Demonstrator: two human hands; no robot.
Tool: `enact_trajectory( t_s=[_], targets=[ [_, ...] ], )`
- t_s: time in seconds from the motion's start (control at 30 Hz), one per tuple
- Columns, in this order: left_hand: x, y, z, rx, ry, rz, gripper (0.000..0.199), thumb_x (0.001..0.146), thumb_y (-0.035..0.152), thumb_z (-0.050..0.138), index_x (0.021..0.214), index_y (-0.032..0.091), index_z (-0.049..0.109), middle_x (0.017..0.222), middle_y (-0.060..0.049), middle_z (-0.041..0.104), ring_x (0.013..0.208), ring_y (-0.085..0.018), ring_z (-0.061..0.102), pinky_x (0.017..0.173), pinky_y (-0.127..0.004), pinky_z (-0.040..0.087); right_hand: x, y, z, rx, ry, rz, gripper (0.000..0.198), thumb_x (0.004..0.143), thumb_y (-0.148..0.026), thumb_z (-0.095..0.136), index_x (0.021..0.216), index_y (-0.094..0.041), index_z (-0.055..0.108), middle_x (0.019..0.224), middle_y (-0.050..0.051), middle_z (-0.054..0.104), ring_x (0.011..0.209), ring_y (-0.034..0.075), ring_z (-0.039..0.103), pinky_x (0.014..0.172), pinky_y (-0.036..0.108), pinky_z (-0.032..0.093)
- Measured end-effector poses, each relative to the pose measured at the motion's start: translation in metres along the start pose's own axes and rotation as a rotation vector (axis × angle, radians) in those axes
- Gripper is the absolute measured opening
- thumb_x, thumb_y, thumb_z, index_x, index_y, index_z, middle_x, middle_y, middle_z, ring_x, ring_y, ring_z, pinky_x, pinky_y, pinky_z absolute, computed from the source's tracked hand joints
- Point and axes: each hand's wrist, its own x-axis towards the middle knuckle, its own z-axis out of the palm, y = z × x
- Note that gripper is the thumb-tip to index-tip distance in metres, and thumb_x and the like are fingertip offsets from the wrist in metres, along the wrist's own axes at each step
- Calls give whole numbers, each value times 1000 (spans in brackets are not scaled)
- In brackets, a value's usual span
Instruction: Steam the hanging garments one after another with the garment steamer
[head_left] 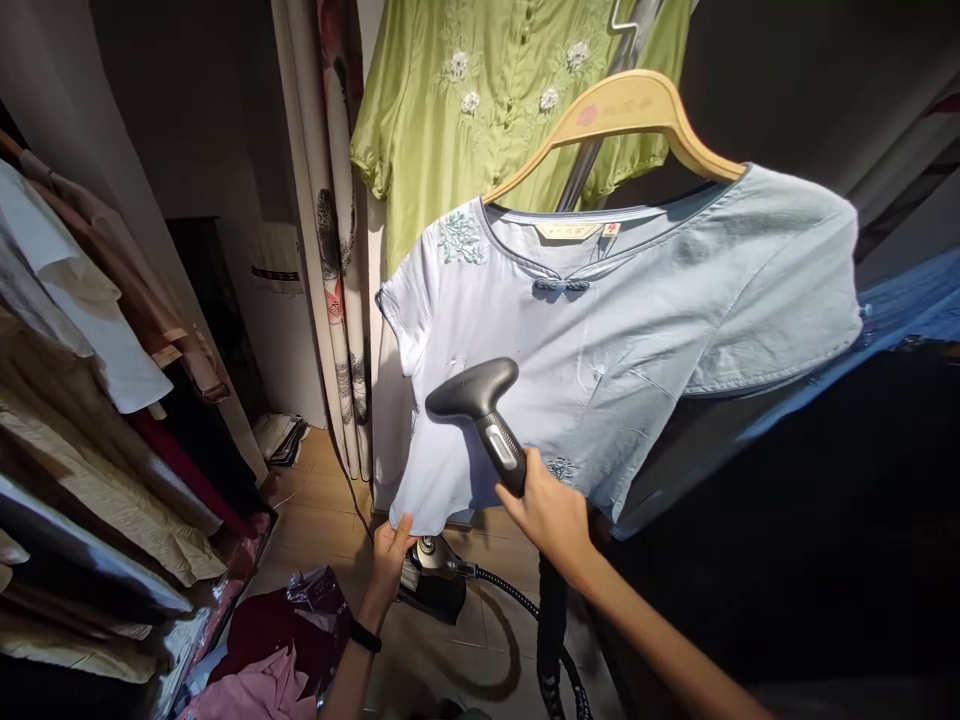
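Note:
A pale blue short-sleeved blouse (pixel 517 330) hangs tilted on a wooden hanger (pixel 615 105). It has green embroidery at one shoulder and a dark knotted button at the neckline. My right hand (pixel 551 510) is wrapped round the handle of a black garment steamer head (pixel 480 400), whose wide end lies over the blouse's left front; whether it touches the cloth I cannot tell. Down at the lower left corner, my left hand (pixel 394 545) pinches the blouse's hem between thumb and fingers. A dark band circles that wrist.
Behind the blouse hangs a green blouse (pixel 442 130) with white flowers. The steamer base (pixel 431 580) and its ribbed hose (pixel 510 590) are on the floor below. Clothes (pixel 97 400) hang along the left, above folded garments (pixel 277 650). A patterned curtain (pixel 337 250) stands behind.

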Motion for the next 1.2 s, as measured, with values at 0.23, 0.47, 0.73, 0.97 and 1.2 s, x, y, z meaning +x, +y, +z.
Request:
enact_trajectory(
  t_s=[0.23, 0.47, 0.73, 0.97, 1.2],
  targets=[
    [-3, 16, 6, 0, -80, 65, 53, 67, 54, 75, 96, 10, 68, 102, -16, 72, 102, -30, 67, 94, -42, 52, -56, -9, 56, 254, -116, -7, 18, 90, -33, 38, 102, -28, 51, 72, 5, 66, 63, 30, 65, 49, 32, 34],
    [-5, 21, -1, 65, -14, 59, 40, 68, 53, 73, 87, 19, 65, 93, -13, 73, 109, -30, 63, 95, -41, 50, -77, -22, 84, 319, -188, -31, 24, 84, -29, 45, 106, -33, 54, 76, 3, 68, 68, 31, 67, 49, 33, 39],
    [1, 23, -8, 167, -32, 54, 46, 65, 58, 73, 84, 16, 66, 81, -13, 73, 93, -30, 69, 90, -43, 51, -40, -38, 47, 443, -18, 122, 30, 86, -38, 47, 112, -23, 47, 82, 6, 69, 76, 28, 68, 59, 33, 45],
    [2, 16, -11, 204, -84, 50, 49, 64, 57, 75, 85, 13, 67, 84, -12, 74, 84, -26, 70, 86, -38, 53, -16, -38, 33, 458, 75, 223, 36, 86, -42, 48, 114, -18, 44, 82, 8, 69, 75, 28, 68, 60, 32, 44],
    [12, 7, -9, 108, -40, 8, 54, 57, 57, 79, 85, 12, 66, 80, -15, 74, 88, -31, 71, 86, -44, 54, -65, -44, 110, 464, -36, 145, 30, 85, -35, 49, 113, -25, 53, 81, 8, 70, 73, 31, 68, 58, 36, 48]
  ],
)
